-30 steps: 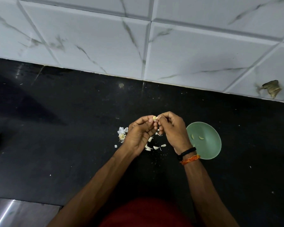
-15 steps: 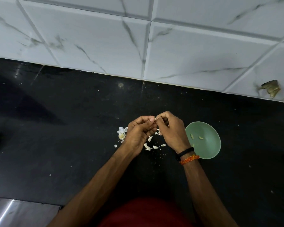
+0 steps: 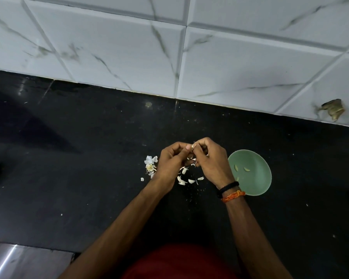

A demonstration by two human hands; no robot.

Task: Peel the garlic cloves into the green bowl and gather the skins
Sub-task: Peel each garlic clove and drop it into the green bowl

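Peeling one clove above the skins

Both hands meet over the black bench (image 3: 89, 178): the left hand (image 3: 170, 164) and right hand (image 3: 212, 162) pinch a garlic clove (image 3: 192, 146) between fingertips. Strip skin with the thumbnail, letting flakes fall on the loose skins (image 3: 186, 178) below. The green bowl (image 3: 256, 184), holding peeled cloves (image 3: 241, 168), sits just right; open bench lies left, tiled wall (image 3: 169, 47) behind.

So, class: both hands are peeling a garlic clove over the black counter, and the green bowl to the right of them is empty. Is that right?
Not quite. The head view shows the green bowl is not empty: a few peeled cloves lie in it. The rest stands: the left hand and right hand work a garlic clove above the black counter.
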